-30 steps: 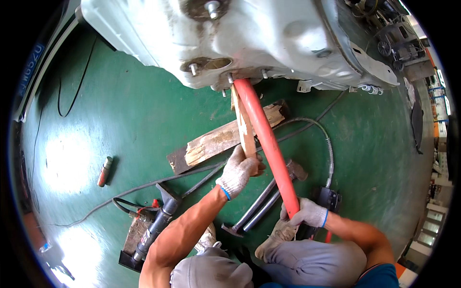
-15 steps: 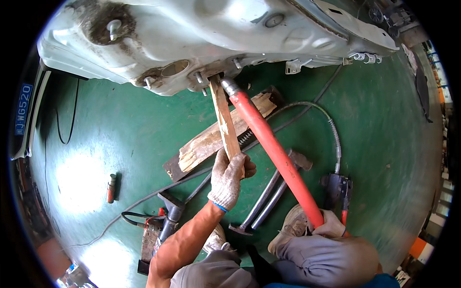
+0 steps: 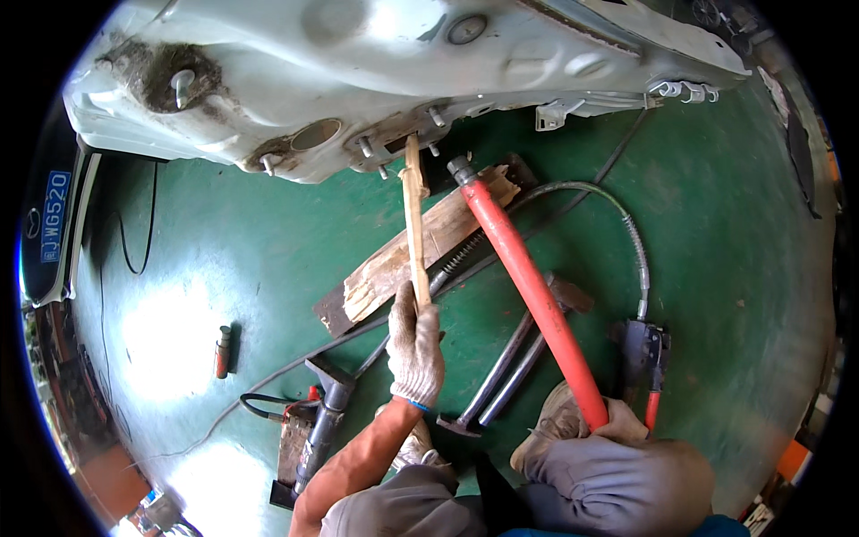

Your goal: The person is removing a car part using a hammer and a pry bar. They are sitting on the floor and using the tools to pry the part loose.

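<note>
My left hand (image 3: 416, 356), in a pale knitted glove, is closed round the lower end of a narrow, rough wood strip (image 3: 413, 219). The strip's upper end meets a slot in the underside of a pale car body panel (image 3: 385, 80), between several studs; whether it goes inside is hard to tell. My right hand (image 3: 624, 422), also gloved, grips the lower end of a long red metal tube (image 3: 532, 291). Its steel tip (image 3: 461, 168) stands apart from the panel, right of the strip. Behind both lies a thick, splintered wood plank (image 3: 403, 251).
Two hammers (image 3: 501, 376) lie between my feet and the plank. A black tool with a red handle (image 3: 646, 358) joins a hose on the right. At left are a metal cylinder tool (image 3: 322, 425), a small red cylinder (image 3: 223, 352) and a car front (image 3: 58, 224). Cables cross the green floor.
The red tube's tip has come away from the panel, to the right and slightly down. The wood strip has been turned and stands more upright. Both hands keep their hold; the view has shifted slightly.
</note>
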The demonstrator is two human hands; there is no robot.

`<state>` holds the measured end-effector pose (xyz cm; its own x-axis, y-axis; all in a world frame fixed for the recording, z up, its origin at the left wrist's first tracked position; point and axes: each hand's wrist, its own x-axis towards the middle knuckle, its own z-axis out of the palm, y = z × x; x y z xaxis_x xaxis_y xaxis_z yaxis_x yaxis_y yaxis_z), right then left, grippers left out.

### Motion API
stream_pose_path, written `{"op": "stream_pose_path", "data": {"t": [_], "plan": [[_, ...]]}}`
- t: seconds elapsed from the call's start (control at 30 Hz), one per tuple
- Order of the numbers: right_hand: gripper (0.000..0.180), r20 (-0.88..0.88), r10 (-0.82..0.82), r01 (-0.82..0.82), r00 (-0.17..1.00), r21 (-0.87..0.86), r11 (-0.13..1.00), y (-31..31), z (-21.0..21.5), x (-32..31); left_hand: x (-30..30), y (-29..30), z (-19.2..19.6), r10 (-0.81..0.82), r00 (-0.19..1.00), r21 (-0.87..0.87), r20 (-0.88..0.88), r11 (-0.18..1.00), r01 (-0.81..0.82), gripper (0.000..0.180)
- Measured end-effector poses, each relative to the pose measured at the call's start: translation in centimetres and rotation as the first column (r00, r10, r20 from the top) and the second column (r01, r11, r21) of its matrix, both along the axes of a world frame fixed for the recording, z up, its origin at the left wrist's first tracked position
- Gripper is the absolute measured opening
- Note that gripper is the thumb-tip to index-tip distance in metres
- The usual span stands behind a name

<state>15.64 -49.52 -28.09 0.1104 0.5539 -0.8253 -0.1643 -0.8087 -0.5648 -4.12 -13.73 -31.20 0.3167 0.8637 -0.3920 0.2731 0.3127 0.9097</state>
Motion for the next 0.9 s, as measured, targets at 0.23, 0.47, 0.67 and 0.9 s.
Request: {"op": "stream_pose_path", "data": {"t": [0.23,0.47,0.67,0.9], "plan": [[0.051,-0.178,-0.171,0.174,0.969,0.001,0.985,0.6,0.3,-0.3,0.2,1.0,-0.1,-0.003,0.995,0.149,-0.1,0.989,0.018,0.061],[0.047,-0.149,-0.132,0.132,0.98,-0.008,0.991,0.5,-0.2,-0.5,2.9,3.0,3.0,-0.114,0.983,-0.142,0.145,0.981,0.134,0.055],[0.056,-0.125,-0.118,0.114,0.985,-0.039,0.993,-0.6,-1.5,-0.5,3.3,6.4,3.0,-0.007,0.871,-0.431,0.492,0.867,0.25,0.047],[0.06,0.062,-0.002,0.005,0.998,-0.062,0.998,1.5,0.1,-0.8,4.3,8.3,2.7,-0.048,0.956,-0.359,0.289,0.921,0.154,0.053]]}}
